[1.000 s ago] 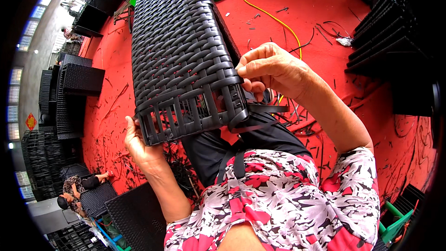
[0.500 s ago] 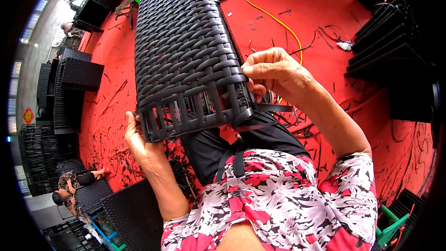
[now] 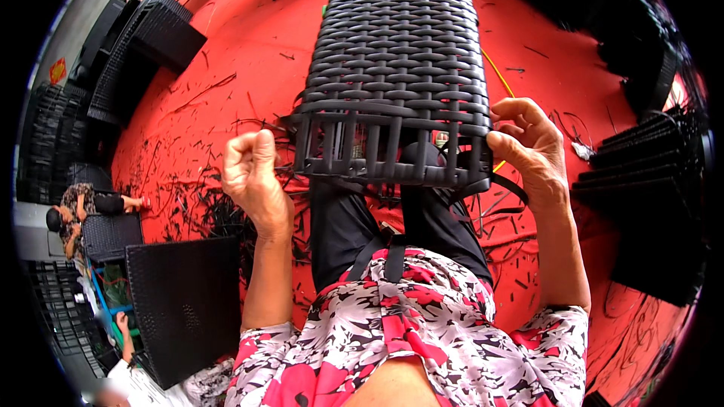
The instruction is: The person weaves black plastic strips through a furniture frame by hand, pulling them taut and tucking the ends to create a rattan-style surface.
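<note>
A long black woven rattan furniture piece (image 3: 400, 53) extends away from me above my legs. Upright strips and gaps show at its near end, below the weave. To its left, my left hand (image 3: 256, 181) is raised clear of it, thumb pressed to curled fingers; whatever they hold, if anything, is hidden. At the near right corner is my right hand (image 3: 532, 143), its thumb tip against the edge and its fingers apart from the thumb. Under that corner a loose black rattan strip (image 3: 516, 188) loops out beside the right wrist.
Black strip scraps (image 3: 215, 215) litter the red floor (image 3: 226, 98). A dark woven panel (image 3: 188, 301) stands at lower left, with co-workers (image 3: 72, 218) sitting beyond. Stacked black frames (image 3: 641, 151) are on the right. A yellow cable (image 3: 498, 71) runs behind the rattan piece.
The rattan piece now appears further right and straighter in view. My left hand has let go of its near left corner. My right hand's pinch at the right edge has loosened.
</note>
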`<state>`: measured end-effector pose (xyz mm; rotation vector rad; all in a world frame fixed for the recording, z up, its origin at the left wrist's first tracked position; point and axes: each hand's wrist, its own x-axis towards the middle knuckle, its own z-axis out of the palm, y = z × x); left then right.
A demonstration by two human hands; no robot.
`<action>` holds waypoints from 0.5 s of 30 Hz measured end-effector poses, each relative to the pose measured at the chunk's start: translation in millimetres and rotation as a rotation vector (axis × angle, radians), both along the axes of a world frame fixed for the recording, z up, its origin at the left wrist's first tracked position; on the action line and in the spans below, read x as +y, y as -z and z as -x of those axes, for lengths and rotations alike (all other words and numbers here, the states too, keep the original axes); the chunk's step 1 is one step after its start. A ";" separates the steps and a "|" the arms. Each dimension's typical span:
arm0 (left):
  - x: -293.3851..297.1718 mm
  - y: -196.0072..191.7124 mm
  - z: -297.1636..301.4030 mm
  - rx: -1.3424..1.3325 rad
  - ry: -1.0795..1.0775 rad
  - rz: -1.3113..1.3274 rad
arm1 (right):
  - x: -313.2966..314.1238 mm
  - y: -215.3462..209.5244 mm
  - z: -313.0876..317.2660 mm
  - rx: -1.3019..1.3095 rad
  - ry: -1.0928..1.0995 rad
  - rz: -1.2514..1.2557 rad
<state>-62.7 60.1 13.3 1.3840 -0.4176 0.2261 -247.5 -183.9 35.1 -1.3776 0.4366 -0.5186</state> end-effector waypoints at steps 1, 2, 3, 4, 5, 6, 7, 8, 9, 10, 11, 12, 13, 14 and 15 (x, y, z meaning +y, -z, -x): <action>-1.6 -5.9 2.8 -0.106 0.006 -0.053 | -0.4 -0.9 0.9 0.024 -0.022 0.007; -1.8 -13.8 7.2 -0.121 0.087 -0.093 | 1.3 -0.7 -2.0 0.013 -0.002 0.051; -4.0 -15.2 1.0 -0.245 0.118 -0.173 | 1.1 0.4 -2.7 0.016 -0.010 0.087; -5.7 -17.8 -0.8 -0.253 0.142 -0.228 | -0.8 2.2 -1.8 0.020 -0.017 0.122; -8.3 -21.4 -2.5 -0.264 0.170 -0.281 | -0.9 1.5 -1.1 0.021 -0.019 0.159; -10.4 -20.0 -7.0 -0.190 0.211 -0.255 | 1.4 0.2 -2.1 -0.020 -0.012 0.146; -11.2 -17.2 -10.8 -0.138 0.195 -0.284 | 3.1 -1.3 -2.8 -0.034 -0.015 0.124; -13.8 -15.4 -11.1 -0.152 0.196 -0.264 | 4.9 -3.1 -3.0 -0.044 -0.016 0.101; -16.0 -13.5 -11.7 -0.167 0.196 -0.244 | 6.4 -4.7 -4.0 -0.055 -0.018 0.079; -15.7 -8.1 -15.7 -0.246 0.134 -0.281 | 6.2 -6.1 -5.3 -0.067 -0.021 0.116; -17.1 -8.5 -16.8 -0.247 0.092 -0.252 | 5.7 -6.3 -6.7 -0.069 -0.010 0.120; -19.0 -8.9 -17.0 -0.248 0.049 -0.223 | 5.8 -4.8 -7.2 -0.072 -0.001 0.123; -18.4 -9.7 -18.2 -0.249 0.005 -0.194 | 5.7 -3.2 -7.2 -0.075 0.007 0.125; -14.1 -4.6 -21.9 -0.218 -0.003 -0.267 | 3.6 -0.9 -4.5 -0.073 -0.020 0.117; -10.5 -2.4 -25.2 -0.162 0.047 -0.260 | 2.8 1.2 -2.9 -0.060 -0.025 0.116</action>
